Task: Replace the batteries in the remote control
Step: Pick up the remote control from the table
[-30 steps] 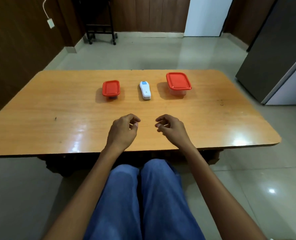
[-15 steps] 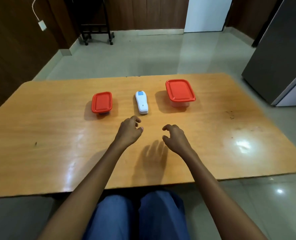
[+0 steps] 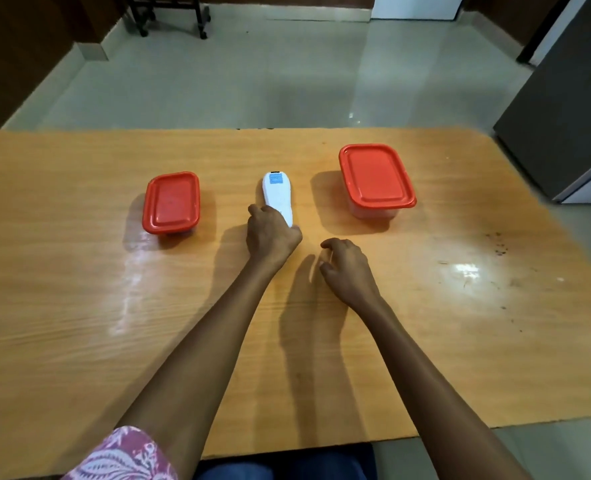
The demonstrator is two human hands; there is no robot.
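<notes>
Remote control (image 3: 277, 197): white, slim, with a small blue patch near its far end. It lies flat and lengthwise at the middle of the wooden table (image 3: 79, 306), between two containers, touching neither.

Left hand (image 3: 271, 233): over the near end of the remote control, fingers and thumb curled round its sides, gripping it; that end is hidden under the hand.

Right hand (image 3: 347, 268): just beside the left hand, nearer the person, apart from the remote control. Fingers loosely bent, holding nothing.

Small container (image 3: 171, 202): red lid on, left of the remote control.

Large container (image 3: 377, 176): red lid on, clear body, right of the remote control and slightly farther back.

Patterned sleeve (image 3: 127, 455): pink and white, at the left arm, bottom edge.

Grey cabinet (image 3: 564, 116): stands on the tiled floor (image 3: 252, 81) past the table's right corner.

Wheeled stand (image 3: 169, 15): dark, at the far wall; only its lower part shows.
</notes>
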